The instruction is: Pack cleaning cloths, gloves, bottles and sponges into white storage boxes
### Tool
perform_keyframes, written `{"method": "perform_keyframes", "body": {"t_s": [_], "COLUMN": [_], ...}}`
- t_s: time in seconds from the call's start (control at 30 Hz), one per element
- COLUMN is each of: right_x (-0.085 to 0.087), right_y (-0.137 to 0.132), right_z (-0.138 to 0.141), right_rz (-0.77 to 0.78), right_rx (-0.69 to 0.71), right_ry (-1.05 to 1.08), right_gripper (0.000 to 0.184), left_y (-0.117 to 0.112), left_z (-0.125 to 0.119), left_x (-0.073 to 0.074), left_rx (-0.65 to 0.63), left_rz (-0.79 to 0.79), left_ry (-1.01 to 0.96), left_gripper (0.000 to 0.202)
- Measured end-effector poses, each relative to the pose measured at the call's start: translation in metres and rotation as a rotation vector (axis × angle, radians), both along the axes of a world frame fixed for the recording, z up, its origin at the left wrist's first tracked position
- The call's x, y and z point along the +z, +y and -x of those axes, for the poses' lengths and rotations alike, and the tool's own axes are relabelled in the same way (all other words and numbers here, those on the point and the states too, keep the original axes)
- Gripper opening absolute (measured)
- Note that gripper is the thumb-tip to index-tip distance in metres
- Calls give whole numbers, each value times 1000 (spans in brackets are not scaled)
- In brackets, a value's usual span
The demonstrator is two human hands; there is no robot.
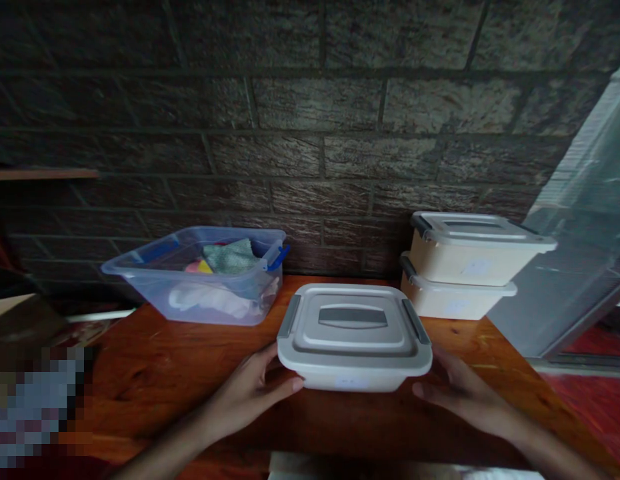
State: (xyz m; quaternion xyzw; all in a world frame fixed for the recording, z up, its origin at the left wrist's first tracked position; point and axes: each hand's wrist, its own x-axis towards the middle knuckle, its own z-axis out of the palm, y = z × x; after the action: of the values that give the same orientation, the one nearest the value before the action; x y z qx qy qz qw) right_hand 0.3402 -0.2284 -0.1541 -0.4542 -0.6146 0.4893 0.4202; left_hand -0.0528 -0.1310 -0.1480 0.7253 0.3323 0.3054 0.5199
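A white lidded storage box [350, 381] with grey side latches and a grey lid handle is in front of me on the wooden table, between my two hands. My left hand [253, 387] curls around its left end, thumb against the lower front corner and the other fingers partly hidden under the lid's rim. At the opposite end, my right hand [455, 383] cups the box, its thumb beside the front right corner and its fingers partly behind the lid. Whether the box rests fully on the table or is slightly raised, I cannot tell.
Back left on the table [165, 373] stands an open clear plastic bin [140, 273] containing cloth items, including a grey-green cloth [230, 257]. Two similar lidded boxes [460, 260] are stacked at the back right. A dark brick wall [290, 153] rises behind the table.
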Motion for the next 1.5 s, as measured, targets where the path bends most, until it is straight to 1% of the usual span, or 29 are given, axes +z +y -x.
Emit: {"method": "perform_keyframes", "body": {"t_s": [0.1, 0.23, 0.3, 0.43, 0.5, 0.6, 0.8, 0.93, 1.03, 1.1, 1.17, 1.27, 1.37, 1.5], "right_x": [2, 1, 3, 8, 7, 3, 3, 2, 0, -3, -7, -14, -20, -23], "right_y": [2, 2, -2, -18, -27, -42, -79, -99, -110, -115, -119, -123, -124, -123], "right_z": [14, 23, 23, 14, 4, -20, -76, -114, -141, -157, -170, -185, -192, -195], "right_rz": [-58, -65, -74, -125, -135, -145, -147, -109, -92, -83, -67, -37, -19, -23], "right_rx": [-21, -17, -23, -108, -125, -143, -233, -296, -352, -380, -398, -406, -383, -369], "right_ry": [-46, -45, -52, -109, -112, -103, -138, -168, -226, -276, -308, -281, -218, -155], "right_gripper": [65, 57, 56, 53, 50, 50, 46, 41, 44, 48, 52, 53, 52, 53], "left_y": [5, 9, 6, -9, -17, -25, -35, -43, -49, -52, -54, -56, -56, -56], "left_z": [-9, -12, -12, -19, -29, -53, -120, -166, -197, -213, -225, -237, -244, -249], "left_x": [-5, -9, -8, -6, -5, -4, -5, -6, -5, -5, -5, -5, -6, -8], "left_rx": [22, 20, 22, 45, 19, -39, -138, -191, -226, -240, -246, -254, -247, -238], "left_rz": [3, 15, 36, 98, 112, 94, 66, 23, 40, 37, 32, 27, 6, 40], "left_ry": [10, 10, 28, 79, 97, 113, 77, 47, -11, -38, -57, -76, -83, -112], "left_gripper": [49, 50, 47, 39, 37, 35, 48, 46, 46, 47, 46, 48, 51, 51]}}
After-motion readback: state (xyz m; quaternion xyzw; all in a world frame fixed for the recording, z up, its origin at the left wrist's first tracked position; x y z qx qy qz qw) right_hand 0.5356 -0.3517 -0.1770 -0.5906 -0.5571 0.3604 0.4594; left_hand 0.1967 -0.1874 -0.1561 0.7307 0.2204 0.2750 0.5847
